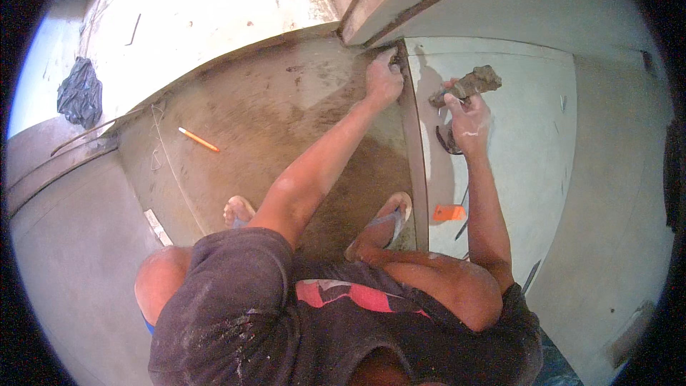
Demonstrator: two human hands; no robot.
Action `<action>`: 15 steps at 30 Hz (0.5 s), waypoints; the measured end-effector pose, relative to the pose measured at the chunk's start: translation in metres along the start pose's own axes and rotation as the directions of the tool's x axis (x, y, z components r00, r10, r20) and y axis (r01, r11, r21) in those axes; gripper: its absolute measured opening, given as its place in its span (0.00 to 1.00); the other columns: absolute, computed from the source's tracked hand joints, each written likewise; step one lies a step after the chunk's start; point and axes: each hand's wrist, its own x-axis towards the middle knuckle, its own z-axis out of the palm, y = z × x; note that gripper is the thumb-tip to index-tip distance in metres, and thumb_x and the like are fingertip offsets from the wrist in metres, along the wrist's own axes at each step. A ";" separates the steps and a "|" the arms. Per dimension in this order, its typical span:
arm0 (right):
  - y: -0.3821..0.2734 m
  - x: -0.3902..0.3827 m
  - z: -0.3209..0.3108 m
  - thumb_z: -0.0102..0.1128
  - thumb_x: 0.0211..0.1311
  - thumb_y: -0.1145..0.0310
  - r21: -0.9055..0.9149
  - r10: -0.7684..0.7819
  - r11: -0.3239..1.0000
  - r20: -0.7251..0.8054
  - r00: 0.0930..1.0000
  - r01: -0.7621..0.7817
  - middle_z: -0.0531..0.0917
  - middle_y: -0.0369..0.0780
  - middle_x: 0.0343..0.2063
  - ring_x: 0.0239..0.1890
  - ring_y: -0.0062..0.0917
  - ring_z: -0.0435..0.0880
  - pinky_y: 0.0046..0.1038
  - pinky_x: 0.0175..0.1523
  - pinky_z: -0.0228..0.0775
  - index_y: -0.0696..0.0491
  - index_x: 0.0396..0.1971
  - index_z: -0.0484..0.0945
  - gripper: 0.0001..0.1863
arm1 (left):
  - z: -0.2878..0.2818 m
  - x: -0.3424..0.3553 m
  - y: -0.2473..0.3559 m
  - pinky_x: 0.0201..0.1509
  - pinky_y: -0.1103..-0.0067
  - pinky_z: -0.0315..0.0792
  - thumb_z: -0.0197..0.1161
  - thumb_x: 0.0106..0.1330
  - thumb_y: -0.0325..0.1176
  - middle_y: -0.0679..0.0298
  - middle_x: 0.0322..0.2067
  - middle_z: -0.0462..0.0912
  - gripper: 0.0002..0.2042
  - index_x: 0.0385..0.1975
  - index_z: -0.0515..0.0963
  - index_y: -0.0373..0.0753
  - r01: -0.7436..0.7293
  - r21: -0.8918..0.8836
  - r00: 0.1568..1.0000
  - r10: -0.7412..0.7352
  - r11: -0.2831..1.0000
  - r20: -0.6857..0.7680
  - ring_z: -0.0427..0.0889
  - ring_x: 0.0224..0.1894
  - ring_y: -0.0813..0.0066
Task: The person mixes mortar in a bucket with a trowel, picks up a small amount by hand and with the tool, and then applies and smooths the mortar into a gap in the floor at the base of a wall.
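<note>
My left hand point(384, 80) reaches to the far inner corner of the grey-brown floor. Its fingers are curled in against the low edge there, and something dark shows at the fingertips, too small to name. My right hand point(470, 121) is closed around a long object caked in wet grey-brown mortar point(480, 80), held above the pale panel to the right. Whether a tool lies under the mortar cannot be made out. Below that hand, a dark curved object point(447, 140) lies over the panel.
On the pale panel point(529, 143) sits an orange piece point(449, 212). An orange pencil-like stick point(199, 139) and thin string point(168, 154) lie on the damp floor at left. Farther left is a crumpled black plastic bag point(80, 91). A thick ledge point(400, 0) overhangs the far corner.
</note>
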 end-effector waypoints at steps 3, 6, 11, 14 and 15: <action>0.005 -0.007 -0.009 0.62 0.61 0.70 0.002 -0.008 1.000 -0.026 1.000 0.008 0.84 0.41 0.43 0.47 0.26 0.83 0.28 0.53 0.73 0.58 0.49 0.78 0.17 | 0.004 -0.002 0.015 0.63 0.64 0.67 0.55 0.57 0.24 0.42 0.54 0.74 0.24 0.56 0.72 0.29 -0.032 0.019 0.998 0.033 0.999 -0.051 0.73 0.57 0.46; 0.024 -0.010 -0.018 0.63 0.61 0.70 0.010 -0.008 1.000 -0.056 0.998 0.009 0.84 0.41 0.44 0.48 0.26 0.83 0.28 0.53 0.74 0.58 0.50 0.78 0.17 | 0.008 -0.003 0.028 0.65 0.64 0.65 0.54 0.57 0.23 0.41 0.55 0.72 0.23 0.56 0.71 0.29 -0.095 0.072 0.994 0.099 0.993 -0.050 0.69 0.60 0.45; 0.027 -0.011 -0.022 0.63 0.60 0.70 0.020 -0.005 1.000 -0.070 0.998 0.006 0.86 0.40 0.43 0.46 0.27 0.84 0.29 0.53 0.74 0.57 0.49 0.79 0.16 | 0.009 0.000 0.016 0.63 0.63 0.65 0.53 0.57 0.21 0.43 0.54 0.72 0.23 0.56 0.72 0.29 -0.186 0.175 0.980 0.195 0.967 -0.035 0.70 0.58 0.44; 0.033 -0.013 -0.025 0.63 0.59 0.71 -0.002 0.008 1.000 -0.089 0.996 -0.009 0.86 0.40 0.42 0.46 0.26 0.85 0.29 0.53 0.74 0.55 0.48 0.80 0.16 | 0.004 -0.005 0.030 0.61 0.63 0.67 0.53 0.56 0.21 0.45 0.51 0.74 0.23 0.55 0.73 0.30 -0.165 0.193 0.986 0.158 0.967 0.052 0.72 0.55 0.45; 0.031 -0.014 -0.024 0.63 0.59 0.71 -0.013 0.020 1.000 -0.080 0.997 -0.021 0.86 0.40 0.42 0.46 0.26 0.85 0.29 0.53 0.74 0.55 0.48 0.80 0.16 | 0.002 -0.008 0.029 0.61 0.63 0.67 0.54 0.56 0.21 0.45 0.50 0.74 0.23 0.54 0.73 0.30 -0.192 0.208 0.981 0.187 0.959 0.043 0.72 0.54 0.46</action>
